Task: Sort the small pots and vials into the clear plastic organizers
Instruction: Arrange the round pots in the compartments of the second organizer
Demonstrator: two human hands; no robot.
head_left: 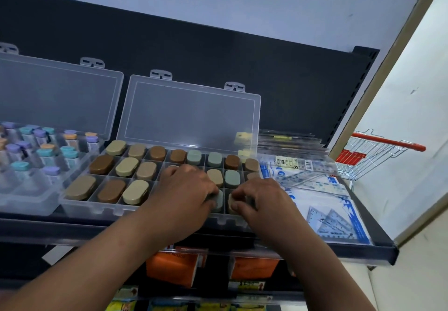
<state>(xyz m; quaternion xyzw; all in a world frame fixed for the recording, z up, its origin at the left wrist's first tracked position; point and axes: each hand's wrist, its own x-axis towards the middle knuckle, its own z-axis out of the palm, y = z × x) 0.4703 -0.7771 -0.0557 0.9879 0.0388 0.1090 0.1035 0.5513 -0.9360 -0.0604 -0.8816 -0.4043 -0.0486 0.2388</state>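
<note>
Two hands' fingers each pinch a pot: left hand a grey-green pot, right hand a tan pot; neighbouring compartments just beyond the fingertips invite jamming or misplacing.

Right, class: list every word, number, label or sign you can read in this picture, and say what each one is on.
Nothing can be read for certain.
Ruler pack: white barcode label, print too small.
Set-square pack: large blue letters, cut off and blurred.
Orange packs below the shelf: dark print, blurred.
Yellow shelf tag: digits, too blurred.
Pots and organizer: no text visible.
</note>
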